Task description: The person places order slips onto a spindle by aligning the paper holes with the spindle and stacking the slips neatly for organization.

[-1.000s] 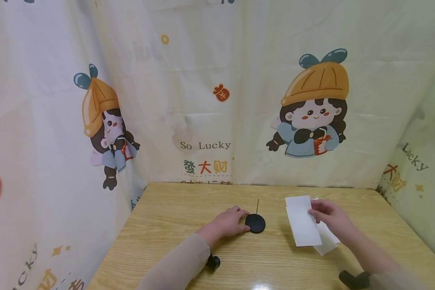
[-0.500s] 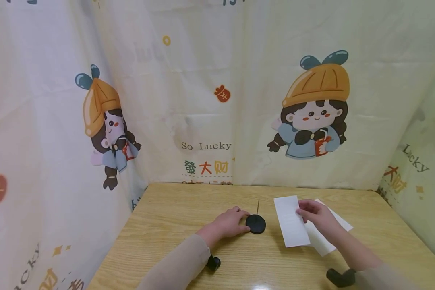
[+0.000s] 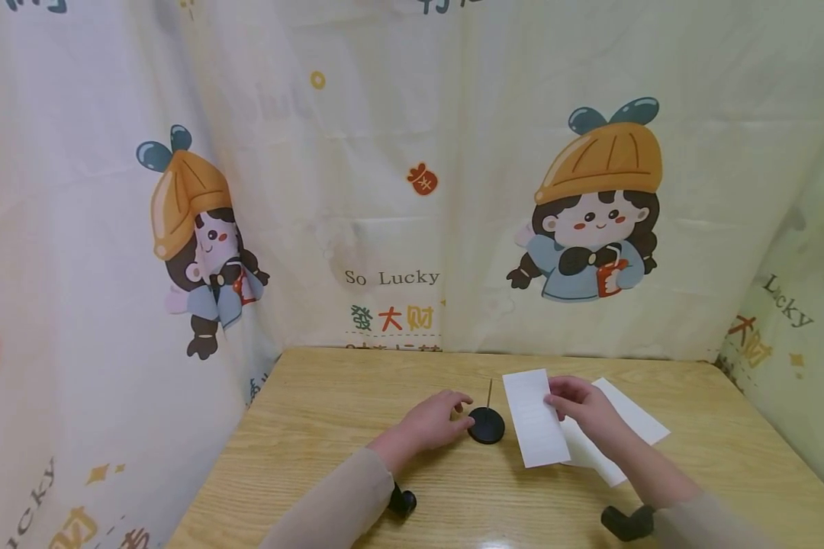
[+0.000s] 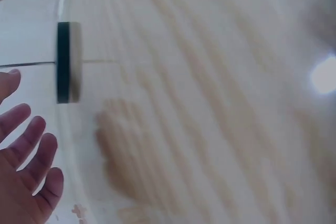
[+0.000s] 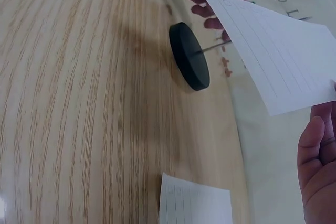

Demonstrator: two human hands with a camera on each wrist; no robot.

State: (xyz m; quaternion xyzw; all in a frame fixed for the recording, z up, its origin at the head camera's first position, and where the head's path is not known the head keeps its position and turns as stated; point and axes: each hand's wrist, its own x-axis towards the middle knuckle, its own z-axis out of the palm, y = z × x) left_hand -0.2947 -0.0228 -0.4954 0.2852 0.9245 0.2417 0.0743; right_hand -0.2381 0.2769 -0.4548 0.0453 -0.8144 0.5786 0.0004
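A bill spike (image 3: 487, 427) stands on the wooden table, its thin metal rod pointing up from a round black base. My left hand (image 3: 434, 421) is just left of it, fingers loosely bent. The left wrist view shows these fingers (image 4: 38, 153) apart from the base (image 4: 63, 62). My right hand (image 3: 586, 408) pinches a white paper slip (image 3: 537, 419) by its right edge, above the table and right of the rod. Printed lines show on that slip (image 5: 278, 51) in the right wrist view.
More white slips (image 3: 635, 412) lie on the table behind and under the right hand. One lined slip (image 5: 195, 203) shows at the bottom of the right wrist view. A printed curtain (image 3: 384, 191) borders the table (image 3: 336, 381) at the back and sides.
My right hand has carried the pinched slip leftward, closer to the spike, uncovering the slips on the table. My left fingers, earlier at the base's edge, have come off it.
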